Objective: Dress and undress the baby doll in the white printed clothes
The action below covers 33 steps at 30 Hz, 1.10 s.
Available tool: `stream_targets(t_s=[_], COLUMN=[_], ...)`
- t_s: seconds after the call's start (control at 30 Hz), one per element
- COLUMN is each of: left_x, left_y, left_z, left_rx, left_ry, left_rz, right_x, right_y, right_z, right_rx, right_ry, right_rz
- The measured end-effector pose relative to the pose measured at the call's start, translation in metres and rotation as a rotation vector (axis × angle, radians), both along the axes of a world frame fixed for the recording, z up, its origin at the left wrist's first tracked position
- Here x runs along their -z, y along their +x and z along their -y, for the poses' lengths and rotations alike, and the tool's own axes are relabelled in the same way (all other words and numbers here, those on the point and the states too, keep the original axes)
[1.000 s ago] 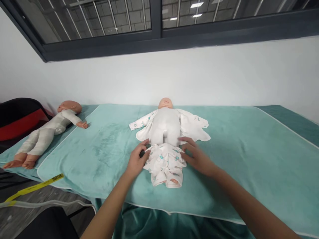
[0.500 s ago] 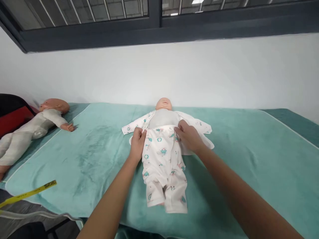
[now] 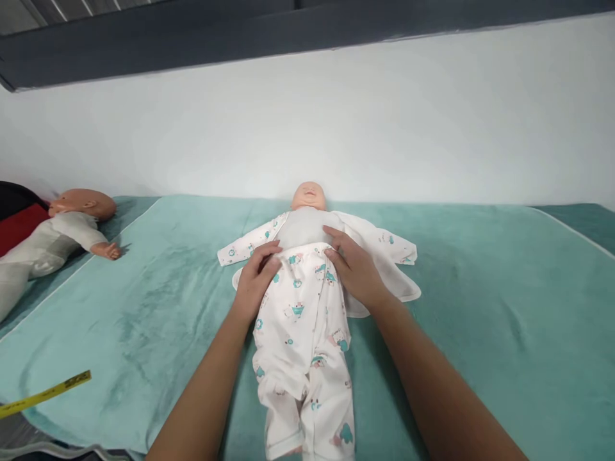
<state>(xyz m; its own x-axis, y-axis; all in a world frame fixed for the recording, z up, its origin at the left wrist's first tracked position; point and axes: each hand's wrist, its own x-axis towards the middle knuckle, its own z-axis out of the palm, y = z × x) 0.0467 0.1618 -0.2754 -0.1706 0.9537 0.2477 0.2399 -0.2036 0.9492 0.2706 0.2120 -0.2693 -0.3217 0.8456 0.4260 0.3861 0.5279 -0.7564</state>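
Nearest us, a yellow strip (image 3: 52, 392) sits by the edge of the green blanket (image 3: 461, 358). The printed trousers (image 3: 293, 339) lie up the middle, on the doll (image 3: 305, 230), cuffs at the bottom of the view; a sliver of leg or foot shows at one cuff. At the waistband, we have our left hand (image 3: 257, 275) resting with loosely bent fingers, thumb apart, and our right hand (image 3: 355, 269) spread, fingertips on the belly; neither seems to grip. We judge the trousers all but done, up at the waist. The jacket (image 3: 377, 266) is left open in front; we cannot tell whether arms fill its sleeves. We see no box or basket, so only the clothes hold anything. Farther off, left, lies a second doll (image 3: 72, 230), then the wall (image 3: 432, 128) and window frame (image 3: 192, 45).
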Motion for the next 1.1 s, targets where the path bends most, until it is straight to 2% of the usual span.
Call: stream_targets(t_s=[0.13, 0.3, 0.47, 0.53, 0.67, 0.77, 0.83, 0.9, 1.0, 1.1], left_x=[-0.011, -0.02, -0.024, -0.024, -0.022, -0.017, -0.01, -0.001, 0.009, 0.01], left_y=[0.0, 0.002, 0.002, 0.002, 0.001, 0.0, -0.001, -0.003, -0.005, -0.006], left_z=[-0.004, -0.004, -0.005, -0.01, -0.03, -0.05, -0.058, -0.062, -0.057, -0.05], left_rx=[-0.049, 0.087, 0.104, 0.036, -0.219, -0.298, -0.317, -0.321, -0.282, -0.242], left_ry=[-0.077, -0.077, -0.015, -0.002, -0.095, -0.13, -0.164, -0.183, -0.166, -0.156], left_rz=[-0.067, -0.25, -0.37, -0.374, -0.432, -0.488, -0.464, -0.394, -0.301, -0.264], right_x=[-0.003, -0.003, -0.002, -0.006, -0.02, -0.027, -0.024, -0.016, -0.003, 0.002], right_y=[0.002, 0.002, 0.001, 0.0, -0.005, -0.012, -0.016, -0.019, -0.022, -0.02], right_z=[0.005, 0.009, 0.012, 0.01, -0.006, -0.028, -0.041, -0.048, -0.045, -0.034], right_rx=[-0.016, -0.077, -0.077, -0.056, 0.079, 0.196, 0.222, 0.216, 0.211, 0.221], right_ry=[-0.068, -0.193, -0.127, -0.093, 0.002, 0.05, 0.023, -0.057, -0.188, -0.236], right_rz=[-0.021, -0.172, -0.149, -0.018, 0.333, 0.463, 0.408, 0.233, -0.08, -0.221])
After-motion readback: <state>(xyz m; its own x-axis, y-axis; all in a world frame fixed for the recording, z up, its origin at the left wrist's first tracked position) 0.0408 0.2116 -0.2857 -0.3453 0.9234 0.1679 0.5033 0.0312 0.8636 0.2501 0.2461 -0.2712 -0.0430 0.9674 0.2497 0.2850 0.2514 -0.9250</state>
